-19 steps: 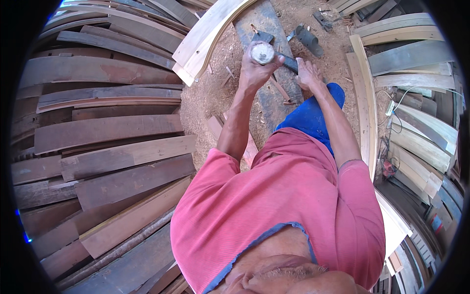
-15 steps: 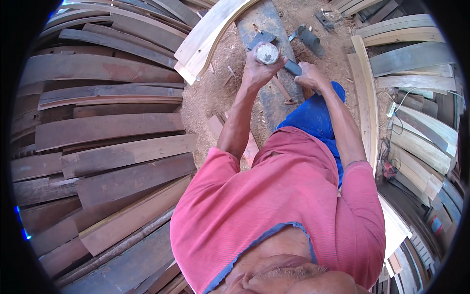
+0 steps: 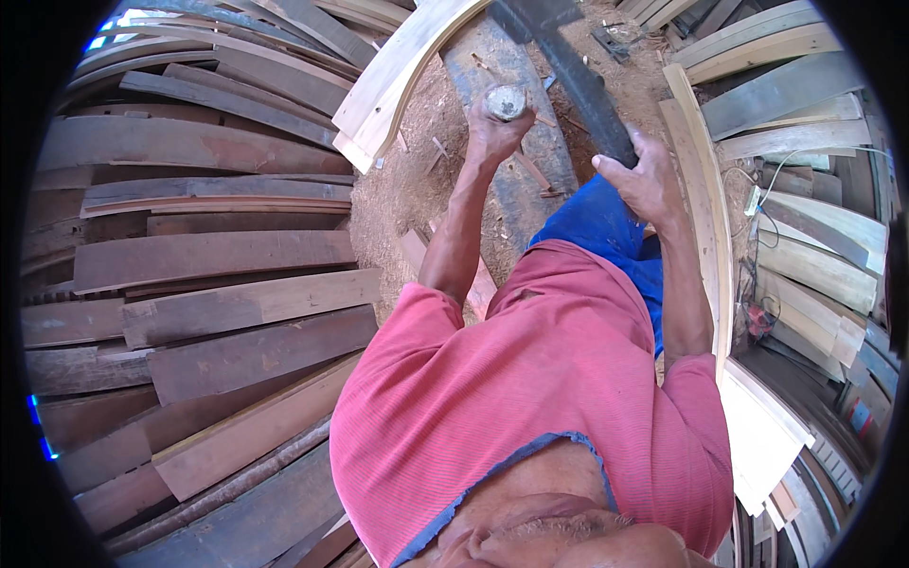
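Note:
My left hand [image 3: 494,137] is closed round an upright, thick handle [image 3: 507,102] whose round, pale, battered end faces up; the rest of that tool is hidden below my fist. In my right hand [image 3: 649,180] is a dark mallet [image 3: 582,85], gripped at the near end of its handle. Its head is raised at the top edge, partly cut off, ahead and to the right of the left hand. Beneath both hands lies a worn grey plank [image 3: 549,142]. A narrow wooden stick [image 3: 532,170] rests on it.
Stacked boards [image 3: 218,251] line the left side, and more boards [image 3: 819,237] fill the right. A pale curved timber piece [image 3: 402,71] stands at the far left; a long pale board [image 3: 701,189] runs along my right. Shavings [image 3: 417,199] cover the ground. A cable [image 3: 772,194] hangs at right.
My right hand has moved right and slightly nearer, lifting the mallet up and away from the left hand's handle. My left hand stays almost in place, still gripping.

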The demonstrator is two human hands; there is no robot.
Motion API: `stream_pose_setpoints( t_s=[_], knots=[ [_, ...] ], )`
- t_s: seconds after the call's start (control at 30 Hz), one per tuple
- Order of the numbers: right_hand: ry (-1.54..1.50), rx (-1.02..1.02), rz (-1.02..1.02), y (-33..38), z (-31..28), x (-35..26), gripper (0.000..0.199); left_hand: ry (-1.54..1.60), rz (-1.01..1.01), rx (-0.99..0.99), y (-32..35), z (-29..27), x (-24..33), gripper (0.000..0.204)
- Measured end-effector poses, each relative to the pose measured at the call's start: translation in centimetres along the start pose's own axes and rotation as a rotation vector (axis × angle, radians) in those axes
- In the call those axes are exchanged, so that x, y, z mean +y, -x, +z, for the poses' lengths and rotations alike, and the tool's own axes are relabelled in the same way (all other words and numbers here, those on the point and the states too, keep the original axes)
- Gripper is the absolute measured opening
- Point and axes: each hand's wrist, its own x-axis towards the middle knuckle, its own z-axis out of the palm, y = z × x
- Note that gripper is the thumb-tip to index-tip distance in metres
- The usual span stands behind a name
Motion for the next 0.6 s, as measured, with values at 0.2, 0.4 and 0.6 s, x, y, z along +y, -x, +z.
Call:
stream_pose_setpoints(
  t_s=[0.2,0.4,0.6],
  knots=[
    [-0.129,0.195,-0.121,2.7,-1.6,-4.6,0.043,-0.018,0.279,-0.072,2.4,2.2,-2.2,0.035],
    [-0.272,0.128,-0.265,4.6,-3.2,-6.2,0.037,0.044,0.218,-0.009,1.7,2.0,-2.6,0.033],
    [-0.286,0.268,-0.354,5.4,-2.7,-6.6,0.031,0.051,0.125,0.01,1.2,0.8,0.0,0.033]
  ],
)
